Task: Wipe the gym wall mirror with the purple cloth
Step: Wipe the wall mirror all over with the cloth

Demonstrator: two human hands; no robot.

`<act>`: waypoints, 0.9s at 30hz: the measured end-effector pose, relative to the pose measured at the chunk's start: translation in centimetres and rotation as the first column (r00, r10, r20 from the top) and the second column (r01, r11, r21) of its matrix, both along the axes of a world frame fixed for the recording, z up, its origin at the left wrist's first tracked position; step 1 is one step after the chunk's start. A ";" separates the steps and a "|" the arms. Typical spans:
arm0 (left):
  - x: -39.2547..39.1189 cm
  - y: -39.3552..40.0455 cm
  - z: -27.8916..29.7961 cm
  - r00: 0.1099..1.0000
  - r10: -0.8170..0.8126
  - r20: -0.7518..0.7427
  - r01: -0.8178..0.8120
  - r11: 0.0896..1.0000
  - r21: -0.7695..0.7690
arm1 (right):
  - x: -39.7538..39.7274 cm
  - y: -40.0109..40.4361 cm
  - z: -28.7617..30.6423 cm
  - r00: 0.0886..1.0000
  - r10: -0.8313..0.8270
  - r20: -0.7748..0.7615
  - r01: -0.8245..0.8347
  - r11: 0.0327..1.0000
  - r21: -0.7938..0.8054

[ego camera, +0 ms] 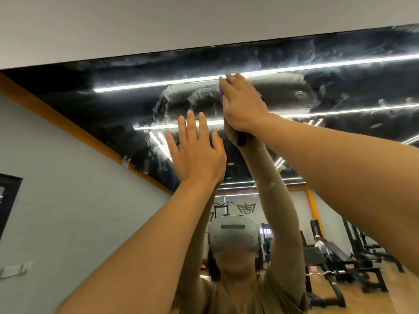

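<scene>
Bright even indoor light; glare from ceiling light strips (158, 83) reflected in streaky mirror (340, 91), just beyond right hand (242, 105) fingertips; wide-angle bend at edges; weight benches (335, 264) lower right blurred

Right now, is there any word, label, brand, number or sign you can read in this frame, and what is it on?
No text can be read with confidence.
Back wall seen in the mirror: one large grey sign shaped like a single character; too stylised to read.
Headset in the reflection: no brand visible.
Wall switch plate: blank.
Purple cloth under the right hand: no label showing.
</scene>
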State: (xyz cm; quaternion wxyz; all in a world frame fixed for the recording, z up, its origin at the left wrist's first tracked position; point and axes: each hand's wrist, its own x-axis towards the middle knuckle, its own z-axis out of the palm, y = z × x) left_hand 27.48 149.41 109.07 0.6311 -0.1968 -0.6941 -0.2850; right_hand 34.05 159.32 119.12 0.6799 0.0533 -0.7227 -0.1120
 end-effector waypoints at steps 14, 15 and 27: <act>0.2 1.3 0.2 0.999 -0.005 -0.039 0.005 1.000 -0.012 | 7.1 15.3 -1.9 0.990 -0.042 -0.137 -0.018 0.912 -0.410; 0.5 1.5 0.2 0.999 -0.017 -0.034 0.016 1.000 -0.008 | 6.8 14.9 -1.5 0.987 -0.054 -0.151 -0.015 0.907 -0.421; 2.1 3.4 -0.5 1.000 0.001 0.024 -0.001 0.999 0.035 | 3.3 6.8 -2.4 0.991 0.018 0.134 -0.027 0.998 0.063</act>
